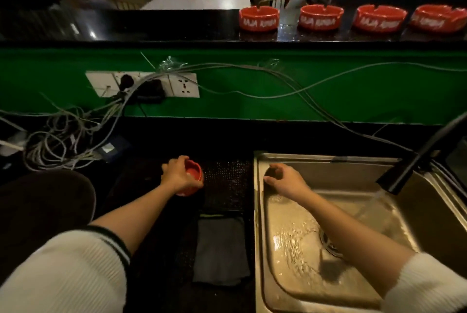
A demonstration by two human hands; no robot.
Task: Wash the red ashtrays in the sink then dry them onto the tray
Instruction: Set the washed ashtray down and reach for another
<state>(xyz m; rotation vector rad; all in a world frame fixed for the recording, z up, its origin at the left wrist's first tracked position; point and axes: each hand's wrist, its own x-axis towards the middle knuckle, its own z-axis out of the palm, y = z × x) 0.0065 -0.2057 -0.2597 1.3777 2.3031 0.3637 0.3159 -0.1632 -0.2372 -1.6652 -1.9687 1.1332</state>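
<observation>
Left hand (177, 173) holds red ashtray (193, 177) over dark tray (227, 181); right hand (285, 180) loose, empty, over sink (260, 211). Drying step. Next: set ashtray down.

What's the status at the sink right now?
Left hand grips one ashtray over the tray. Right hand open, resting on the sink rim. Tap running. Four ashtrays wait on the ledge.

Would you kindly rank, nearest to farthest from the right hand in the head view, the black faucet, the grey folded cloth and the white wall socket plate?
From the right hand:
1. Grey folded cloth, lower left on the counter.
2. Black faucet, right, over the sink.
3. White wall socket plate, upper left on the green wall.
</observation>
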